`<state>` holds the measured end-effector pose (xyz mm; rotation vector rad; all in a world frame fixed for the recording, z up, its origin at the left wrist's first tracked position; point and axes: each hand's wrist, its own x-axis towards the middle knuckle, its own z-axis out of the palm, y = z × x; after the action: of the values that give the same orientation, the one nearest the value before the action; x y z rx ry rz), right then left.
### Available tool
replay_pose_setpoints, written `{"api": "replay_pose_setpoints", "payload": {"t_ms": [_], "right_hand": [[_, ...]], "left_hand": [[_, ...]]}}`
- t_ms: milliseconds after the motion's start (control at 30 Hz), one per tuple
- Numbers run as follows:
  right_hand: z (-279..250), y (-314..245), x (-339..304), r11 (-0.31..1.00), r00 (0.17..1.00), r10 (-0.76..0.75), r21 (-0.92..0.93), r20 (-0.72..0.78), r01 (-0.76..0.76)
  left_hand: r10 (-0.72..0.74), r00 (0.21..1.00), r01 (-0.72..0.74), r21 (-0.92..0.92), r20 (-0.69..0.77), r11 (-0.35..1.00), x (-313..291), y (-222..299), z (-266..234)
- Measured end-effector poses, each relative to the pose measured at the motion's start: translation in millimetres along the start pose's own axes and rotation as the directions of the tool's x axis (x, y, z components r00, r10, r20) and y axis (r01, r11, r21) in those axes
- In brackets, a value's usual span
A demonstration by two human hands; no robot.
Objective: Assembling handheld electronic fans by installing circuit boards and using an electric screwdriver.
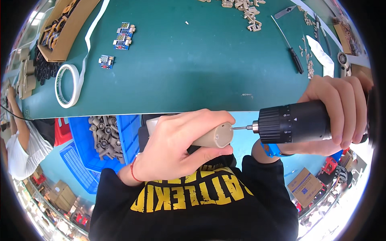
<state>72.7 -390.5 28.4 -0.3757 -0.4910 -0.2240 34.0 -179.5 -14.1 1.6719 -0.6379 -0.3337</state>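
My left hand (171, 146) is wrapped round a beige plastic housing (213, 137), its rounded end turned right. Small screws or screw holes show on that end face. In my right hand (339, 110) is a black power screwdriver (293, 123), held level and pointing left. Its thin metal bit (241, 128) reaches the upper part of the end face, close to my left fingertips. Both hands are in front of the table's near edge, above my lap. The rest of the housing is hidden behind my left hand.
On the green table (185, 76) are small blue circuit boards (122, 41), a white tape roll (67, 86), a black-handled screwdriver (295, 60) and beige clips (251, 18). A blue crate (129, 140) of grey-beige housings stands below left. Another person (26, 148) is at far left.
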Motion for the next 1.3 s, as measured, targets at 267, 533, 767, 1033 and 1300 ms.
{"api": "replay_pose_setpoints", "payload": {"t_ms": [267,533,767,1033,1300], "right_hand": [[-5.7,-10.5,-1.2,0.997,0.995,-0.024,0.079,0.099,0.016],[-6.4,-37.2,7.0,0.995,0.994,0.104,0.003,-0.042,-0.104],[-17.6,-60.6,5.6,0.978,0.978,0.2,-0.046,-0.064,-0.203],[-4.8,-58.2,8.8,0.963,0.966,0.252,-0.079,-0.063,-0.257],[-7.7,-48.4,3.8,0.972,0.973,0.221,-0.07,-0.068,-0.226]], "left_hand": [[0.004,0.999,-0.008,0.088,0.045,0.996,1.6,1.5,-3.2],[-0.052,0.999,0.052,0.002,-0.006,0.999,6.2,2.1,1.6],[-0.078,0.997,0.078,0.002,0.014,0.997,5.0,4.5,1.0],[-0.064,0.998,0.063,0.078,0.007,0.995,-0.3,5.1,0.2],[0.015,1.0,-0.015,0.19,0.003,0.982,-3.9,3.3,1.7]]}}
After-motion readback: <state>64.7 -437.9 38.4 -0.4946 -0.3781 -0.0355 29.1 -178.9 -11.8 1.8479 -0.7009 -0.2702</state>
